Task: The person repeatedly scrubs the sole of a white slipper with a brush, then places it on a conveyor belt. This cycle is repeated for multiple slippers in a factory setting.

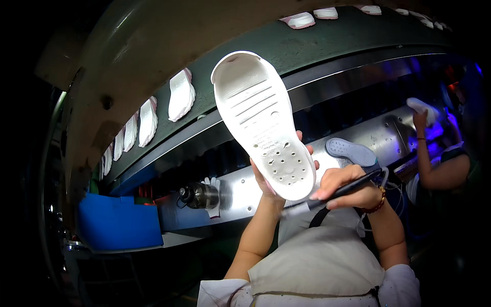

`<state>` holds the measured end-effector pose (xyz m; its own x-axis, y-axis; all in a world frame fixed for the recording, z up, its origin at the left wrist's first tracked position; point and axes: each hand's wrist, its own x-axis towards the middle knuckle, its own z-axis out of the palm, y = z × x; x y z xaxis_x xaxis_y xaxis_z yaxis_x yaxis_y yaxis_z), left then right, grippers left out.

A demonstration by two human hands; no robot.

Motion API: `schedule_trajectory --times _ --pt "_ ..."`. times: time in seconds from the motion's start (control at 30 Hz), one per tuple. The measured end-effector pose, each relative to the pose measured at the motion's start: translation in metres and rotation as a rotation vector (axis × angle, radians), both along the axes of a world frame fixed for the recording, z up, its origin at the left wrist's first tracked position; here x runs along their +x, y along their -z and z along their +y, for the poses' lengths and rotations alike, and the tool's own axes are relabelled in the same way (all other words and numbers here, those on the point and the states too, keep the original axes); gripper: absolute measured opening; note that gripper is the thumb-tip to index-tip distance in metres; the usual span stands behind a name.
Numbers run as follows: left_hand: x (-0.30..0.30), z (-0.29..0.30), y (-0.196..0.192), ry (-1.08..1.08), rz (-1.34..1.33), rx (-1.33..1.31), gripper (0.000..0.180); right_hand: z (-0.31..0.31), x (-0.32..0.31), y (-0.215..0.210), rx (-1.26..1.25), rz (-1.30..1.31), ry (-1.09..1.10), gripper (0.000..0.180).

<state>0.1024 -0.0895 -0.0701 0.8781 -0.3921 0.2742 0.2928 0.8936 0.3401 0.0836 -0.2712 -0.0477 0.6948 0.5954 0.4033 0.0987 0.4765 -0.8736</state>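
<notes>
A large white shoe sole [263,123] is held up before me, its hollow inner side showing with grooves and a cluster of small holes. My left hand [262,180] grips it from behind and below, with the thumb at the left edge and fingertips past the right edge. Closed around a black-handled brush [350,185] is my right hand [358,190], just right of the sole's lower end. The brush's pale tip is blurred and lies just under that end; I cannot tell if they touch.
White soles [181,94] with pink edges line a dark green conveyor [220,66]. On the metal bench [235,187] are a dark bottle [197,195], a white glove [214,209] and a grey-white insole-shaped piece [352,151]. A blue bin [117,222] stands left. Another person's hand [420,120] holds a white sole at right.
</notes>
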Motion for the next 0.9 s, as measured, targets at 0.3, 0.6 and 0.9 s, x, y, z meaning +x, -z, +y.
schedule_trajectory --times 0.3,0.6,0.9 --pt "0.004 0.026 -0.012 -0.012 0.094 0.677 0.066 -0.028 0.034 -0.039 -0.499 -0.225 -0.187 0.018" --pt "0.018 0.022 -0.049 0.390 0.410 0.797 0.046 -0.033 0.040 -0.028 -0.386 -0.347 -0.282 0.018" --pt "0.020 0.029 -0.045 0.588 0.454 1.061 0.055 -0.039 0.052 -0.038 -0.698 -0.536 -0.346 0.017"
